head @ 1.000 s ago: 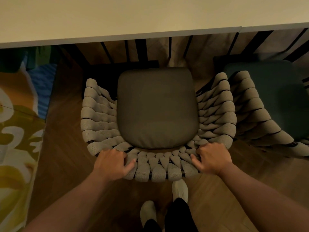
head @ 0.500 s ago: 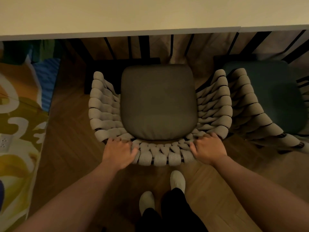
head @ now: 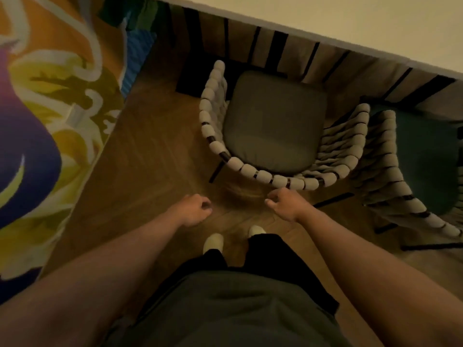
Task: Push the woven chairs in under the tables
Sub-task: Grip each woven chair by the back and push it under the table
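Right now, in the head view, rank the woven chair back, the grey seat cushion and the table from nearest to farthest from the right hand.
1. woven chair back: just ahead of the right hand.
2. grey seat cushion: farther ahead, inside the chair.
3. table: farthest, beyond the cushion at the top of the view.

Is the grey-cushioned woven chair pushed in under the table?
Not fully: its whole cushion and woven back show in front of the table.
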`<state>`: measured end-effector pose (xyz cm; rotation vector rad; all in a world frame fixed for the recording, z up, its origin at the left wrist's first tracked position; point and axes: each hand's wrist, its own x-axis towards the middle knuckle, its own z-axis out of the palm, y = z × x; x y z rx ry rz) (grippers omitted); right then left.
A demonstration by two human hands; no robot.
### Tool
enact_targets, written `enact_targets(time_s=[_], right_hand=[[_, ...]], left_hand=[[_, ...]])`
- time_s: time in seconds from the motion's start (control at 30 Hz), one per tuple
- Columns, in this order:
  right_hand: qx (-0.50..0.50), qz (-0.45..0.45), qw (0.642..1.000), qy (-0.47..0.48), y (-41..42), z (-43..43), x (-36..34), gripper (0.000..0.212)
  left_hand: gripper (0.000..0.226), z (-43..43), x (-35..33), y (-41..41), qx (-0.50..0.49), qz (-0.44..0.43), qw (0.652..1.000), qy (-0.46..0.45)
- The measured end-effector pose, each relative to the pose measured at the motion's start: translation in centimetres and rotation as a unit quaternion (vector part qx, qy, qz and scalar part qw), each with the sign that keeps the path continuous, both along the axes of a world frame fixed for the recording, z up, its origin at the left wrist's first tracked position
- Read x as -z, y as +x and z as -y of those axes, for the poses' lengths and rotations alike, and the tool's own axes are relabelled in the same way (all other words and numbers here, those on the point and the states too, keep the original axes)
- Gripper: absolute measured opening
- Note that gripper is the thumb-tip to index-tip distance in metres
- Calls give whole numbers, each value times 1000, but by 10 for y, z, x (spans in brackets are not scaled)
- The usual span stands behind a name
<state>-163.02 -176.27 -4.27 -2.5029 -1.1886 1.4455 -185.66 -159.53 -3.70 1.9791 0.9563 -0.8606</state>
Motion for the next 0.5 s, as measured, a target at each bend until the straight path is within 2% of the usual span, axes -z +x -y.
enact_targets(time_s=[0.1, 0.23, 0.37, 0.5], right_hand=[[-61, -20, 998, 11, -15, -12, -6, 36], [-170, -29, 985, 11, -26, -29, -13, 41], [-271, -34, 962, 9, -27, -37, -17, 41], [-366, -41, 930, 1, -28, -39, -20, 38]], left_hand=[[36, 21, -5, -49, -91, -4, 996, 4], [35, 55, -5, -97, -230, -9, 973, 16], [38, 104, -11, -121, -359, -5, 933, 30], [31, 167, -18, -128, -474, 30, 879, 52]])
